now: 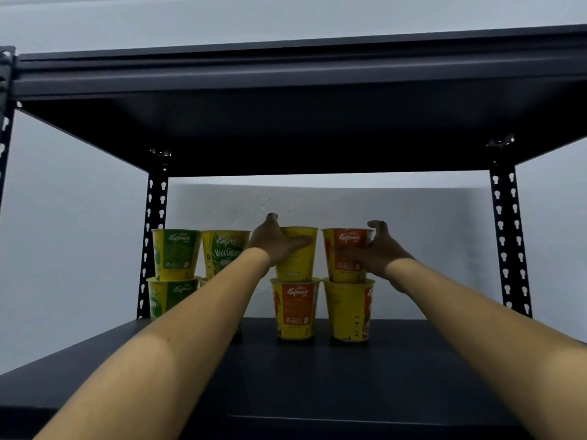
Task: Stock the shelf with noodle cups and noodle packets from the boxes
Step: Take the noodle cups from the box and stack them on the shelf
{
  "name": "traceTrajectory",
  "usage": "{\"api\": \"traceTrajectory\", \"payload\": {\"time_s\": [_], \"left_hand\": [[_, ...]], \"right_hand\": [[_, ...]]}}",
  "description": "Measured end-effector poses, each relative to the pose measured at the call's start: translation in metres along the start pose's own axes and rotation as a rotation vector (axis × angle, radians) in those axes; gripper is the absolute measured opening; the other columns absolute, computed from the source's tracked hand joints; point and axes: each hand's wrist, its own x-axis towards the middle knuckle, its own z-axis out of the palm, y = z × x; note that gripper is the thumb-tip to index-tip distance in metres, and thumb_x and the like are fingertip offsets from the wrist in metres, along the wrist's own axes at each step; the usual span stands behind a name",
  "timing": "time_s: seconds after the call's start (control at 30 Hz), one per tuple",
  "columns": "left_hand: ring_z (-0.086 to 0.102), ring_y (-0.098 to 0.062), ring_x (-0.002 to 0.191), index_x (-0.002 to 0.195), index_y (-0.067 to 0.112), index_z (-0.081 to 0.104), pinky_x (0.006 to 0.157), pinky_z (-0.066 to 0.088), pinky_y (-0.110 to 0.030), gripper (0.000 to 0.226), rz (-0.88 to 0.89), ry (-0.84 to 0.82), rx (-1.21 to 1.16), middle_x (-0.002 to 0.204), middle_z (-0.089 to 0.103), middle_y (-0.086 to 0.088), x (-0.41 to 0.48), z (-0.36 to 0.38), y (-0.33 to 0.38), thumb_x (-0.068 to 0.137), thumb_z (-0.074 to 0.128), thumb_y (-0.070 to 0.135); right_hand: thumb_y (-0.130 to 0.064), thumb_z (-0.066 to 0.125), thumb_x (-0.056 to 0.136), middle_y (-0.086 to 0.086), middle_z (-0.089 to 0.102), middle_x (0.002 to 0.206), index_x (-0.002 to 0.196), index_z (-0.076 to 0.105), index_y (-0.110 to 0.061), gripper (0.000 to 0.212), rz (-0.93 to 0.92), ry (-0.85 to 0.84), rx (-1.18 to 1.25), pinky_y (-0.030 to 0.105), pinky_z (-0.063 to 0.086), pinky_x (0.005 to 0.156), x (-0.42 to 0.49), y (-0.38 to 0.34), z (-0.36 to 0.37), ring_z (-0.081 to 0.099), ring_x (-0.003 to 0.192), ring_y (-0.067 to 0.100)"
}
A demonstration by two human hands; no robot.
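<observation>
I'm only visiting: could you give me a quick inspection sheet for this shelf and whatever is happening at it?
Surface: dark shelf board, cups standing toward its back.
Job's things: four two-high stacks; green-labelled cups on the left, orange-labelled cups on the right. No packets or boxes in view.
Clutter: nothing seen.
Hands: left hand grips third stack's top cup; right hand grips fourth stack's top cup.
Cables: nothing seen.
Surroundings: black perforated uprights, upper shelf overhead, pale wall behind.

Both arms outstretched, left hand [279, 244] curled in grip, right hand [379, 249] likewise
</observation>
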Motion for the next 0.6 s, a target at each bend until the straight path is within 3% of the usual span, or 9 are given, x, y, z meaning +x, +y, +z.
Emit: {"api": "traceTrajectory", "payload": {"time_s": [0.17, 0.33, 0.4, 0.5, 0.53, 0.6], "left_hand": [[0.050, -0.038, 0.136, 0.161, 0.016, 0.018, 0.105, 0.052, -0.049, 0.106, -0.026, -0.036, -0.006, 0.157, 0.043, -0.014, -0.005, -0.002, -0.005, 0.084, 0.078, 0.056], [0.046, -0.038, 0.140, 0.163, 0.017, -0.011, 0.108, 0.049, -0.048, 0.120, -0.065, -0.072, 0.047, 0.163, 0.034, -0.015, -0.017, -0.005, 0.001, 0.087, 0.070, 0.061], [0.047, -0.036, 0.140, 0.162, 0.016, -0.016, 0.108, 0.049, -0.045, 0.119, -0.059, -0.079, 0.102, 0.163, 0.035, -0.014, -0.026, -0.008, 0.004, 0.090, 0.068, 0.060], [0.042, -0.032, 0.144, 0.163, 0.020, -0.013, 0.108, 0.044, -0.041, 0.112, -0.025, -0.054, 0.211, 0.167, 0.029, -0.010, -0.051, -0.015, 0.013, 0.093, 0.066, 0.055], [0.049, -0.029, 0.138, 0.164, 0.021, -0.008, 0.104, 0.048, -0.039, 0.108, -0.006, -0.041, 0.234, 0.164, 0.033, -0.010, -0.061, -0.017, 0.014, 0.094, 0.066, 0.054], [0.063, -0.013, 0.102, 0.162, 0.018, 0.017, 0.080, 0.055, -0.025, 0.090, 0.078, -0.016, 0.275, 0.136, 0.059, -0.005, -0.082, -0.019, 0.015, 0.095, 0.066, 0.052]], "right_hand": [[-0.050, 0.076, 0.085, 0.013, 0.044, 0.155, 0.159, 0.013, -0.023, 0.101, 0.029, -0.011, -0.027, 0.050, 0.046, 0.105, 0.001, 0.002, 0.001, 0.051, 0.134, 0.037], [-0.058, 0.071, 0.086, 0.011, 0.040, 0.159, 0.161, 0.011, -0.019, 0.103, 0.055, -0.027, -0.127, 0.050, 0.045, 0.105, -0.003, 0.001, -0.001, 0.046, 0.139, 0.036], [-0.049, 0.068, 0.093, 0.012, 0.035, 0.162, 0.163, 0.003, -0.017, 0.100, 0.062, -0.034, -0.188, 0.045, 0.045, 0.104, -0.010, 0.001, -0.005, 0.042, 0.142, 0.036], [-0.032, 0.063, 0.099, 0.011, 0.035, 0.161, 0.163, 0.003, -0.020, 0.088, 0.017, 0.014, -0.288, 0.031, 0.043, 0.086, -0.036, -0.001, -0.013, 0.047, 0.137, 0.031], [-0.034, 0.062, 0.099, 0.011, 0.040, 0.157, 0.163, 0.008, -0.020, 0.084, -0.028, 0.042, -0.308, 0.029, 0.042, 0.083, -0.047, -0.002, -0.015, 0.050, 0.132, 0.029], [-0.047, 0.060, 0.099, 0.010, 0.048, 0.148, 0.158, 0.023, -0.019, 0.075, -0.129, 0.058, -0.351, 0.029, 0.043, 0.082, -0.074, -0.007, -0.018, 0.054, 0.123, 0.023]]}}
